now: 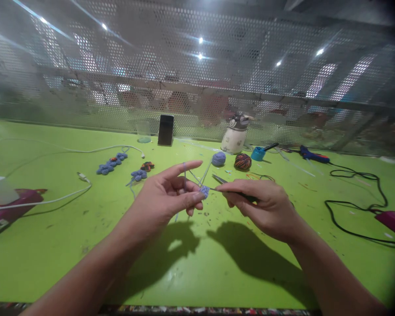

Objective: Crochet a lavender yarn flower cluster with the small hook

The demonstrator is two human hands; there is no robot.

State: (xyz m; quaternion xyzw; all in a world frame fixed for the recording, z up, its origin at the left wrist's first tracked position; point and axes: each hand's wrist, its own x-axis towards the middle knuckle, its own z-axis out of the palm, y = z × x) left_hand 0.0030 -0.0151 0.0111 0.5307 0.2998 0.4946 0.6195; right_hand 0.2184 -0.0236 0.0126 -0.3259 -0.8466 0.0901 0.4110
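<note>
My left hand pinches a small piece of lilac crochet between thumb and fingers. Lilac yarn loops around its raised index finger and runs back toward a lilac yarn ball. In my right hand is a thin crochet hook, its tip at the crochet piece. Scissors blades show just beyond the right fingers; whether that hand also holds them I cannot tell. Beside the lilac ball sits a dark multicoloured yarn ball. Lilac crochet flowers lie left of my left hand.
A phone leans upright at the back near a clear cup. A white jug, a blue pot and a glue gun stand or lie along the back. Power strips and cables flank both sides.
</note>
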